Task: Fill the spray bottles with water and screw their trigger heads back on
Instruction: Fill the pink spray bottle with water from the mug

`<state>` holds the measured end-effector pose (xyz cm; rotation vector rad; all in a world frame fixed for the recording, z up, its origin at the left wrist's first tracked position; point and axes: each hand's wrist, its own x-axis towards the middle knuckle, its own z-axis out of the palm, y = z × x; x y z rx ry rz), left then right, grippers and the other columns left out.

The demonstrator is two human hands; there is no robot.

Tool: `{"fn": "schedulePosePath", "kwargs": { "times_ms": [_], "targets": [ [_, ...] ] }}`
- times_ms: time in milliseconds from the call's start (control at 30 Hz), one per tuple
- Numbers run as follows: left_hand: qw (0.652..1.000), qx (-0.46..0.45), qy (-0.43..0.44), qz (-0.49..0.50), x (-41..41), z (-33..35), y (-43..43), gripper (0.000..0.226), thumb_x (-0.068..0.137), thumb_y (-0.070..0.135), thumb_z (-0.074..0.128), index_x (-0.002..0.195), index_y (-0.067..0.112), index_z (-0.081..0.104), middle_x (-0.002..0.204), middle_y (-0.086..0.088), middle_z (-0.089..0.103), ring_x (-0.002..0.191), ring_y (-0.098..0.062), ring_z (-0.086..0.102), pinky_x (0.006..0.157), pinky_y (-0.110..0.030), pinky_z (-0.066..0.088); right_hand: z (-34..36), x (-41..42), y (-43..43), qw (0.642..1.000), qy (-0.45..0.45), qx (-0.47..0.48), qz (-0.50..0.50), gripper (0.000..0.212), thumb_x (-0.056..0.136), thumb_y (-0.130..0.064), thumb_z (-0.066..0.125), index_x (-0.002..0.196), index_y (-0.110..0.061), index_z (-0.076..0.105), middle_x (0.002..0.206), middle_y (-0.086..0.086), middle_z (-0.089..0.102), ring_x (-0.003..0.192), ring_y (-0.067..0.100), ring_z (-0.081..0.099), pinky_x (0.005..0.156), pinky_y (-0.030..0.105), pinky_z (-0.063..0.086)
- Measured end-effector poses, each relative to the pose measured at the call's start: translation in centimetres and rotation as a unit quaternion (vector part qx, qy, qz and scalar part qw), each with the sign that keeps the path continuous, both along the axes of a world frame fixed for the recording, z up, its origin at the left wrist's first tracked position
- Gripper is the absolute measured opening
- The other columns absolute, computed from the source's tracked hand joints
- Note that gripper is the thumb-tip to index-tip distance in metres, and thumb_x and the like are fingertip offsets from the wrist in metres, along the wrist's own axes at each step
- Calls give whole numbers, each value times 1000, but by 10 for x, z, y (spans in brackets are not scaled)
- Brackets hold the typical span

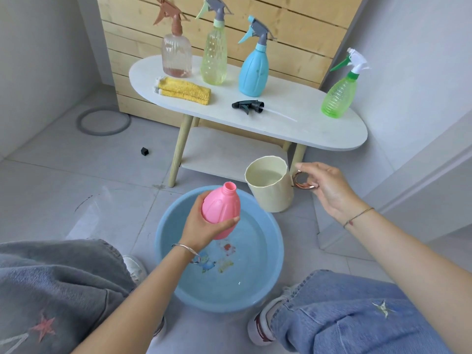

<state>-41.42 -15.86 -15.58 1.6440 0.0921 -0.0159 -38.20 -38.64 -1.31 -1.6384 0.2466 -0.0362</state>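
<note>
Small lettering stood on the band of the right shoe (260, 328), too small to read. The basin (270, 264) had a coloured cartoon print on its bottom, blurred under the water.

The left hand (201, 226) gripped a pink bottle (221, 208) around its belly, fingers and thumb curled on it. The bottle was opaque and ribbed, had no head on its threaded neck, and leaned a little to the right over the blue basin. Just beside the basin to the right was a cream cup (270, 192) with water inside. The right hand (324, 187) held its copper ring handle between thumb and fingers. I cannot tell if the cup rested on the floor.

The surface (293, 129) was a white oval top on pale wooden legs, with a shelf under it. On it, from the left, stood a clear bottle (176, 56) with a brown head. A folded yellow cloth (184, 90) lay in front of it. Next stood a yellow bottle (214, 57) and a blue bottle (253, 72), both with grey heads. A black head (247, 106) with its clear tube lay on its side near the blue bottle. A green bottle (338, 97) with a white head stood near the right end.

Behind it stood a light wood panel (293, 34) between grey walls. The floor had pale grey tiles; on the left lay a grey ring (103, 121) and a small black cap (144, 151).
</note>
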Motion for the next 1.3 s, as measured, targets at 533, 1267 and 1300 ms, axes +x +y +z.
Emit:
{"fn": "schedulePosePath", "kwargs": {
  "times_ms": [533, 1267, 1300],
  "targets": [
    [999, 13, 2, -46, -9, -2, -10, 70, 59, 24, 92, 111, 41, 48, 112, 10, 56, 97, -6, 58, 56, -10, 49, 3, -10, -3, 989, -57, -139, 5, 41, 77, -9, 73, 55, -11, 39, 51, -2, 33, 45, 2, 35, 48, 9, 32],
    [998, 33, 5, -49, -12, -17, -13, 74, 57, 28, 93, 116, 34, 48, 112, 12, 57, 98, -1, 57, 66, -8, 47, 14, -7, 4, 969, -109, -219, 18, 39, 70, -12, 75, 51, -13, 40, 51, 1, 41, 62, 19, 46, 65, 29, 34],
    [998, 33, 6, -49, -12, -17, -13, 74, 57, 28, 93, 116, 34, 48, 112, 12, 57, 98, -1, 57, 67, -9, 47, 15, -7, 4, 967, -111, -228, 18, 39, 70, -12, 75, 52, -13, 40, 53, 4, 40, 62, 18, 45, 64, 28, 33]
  ]
}}
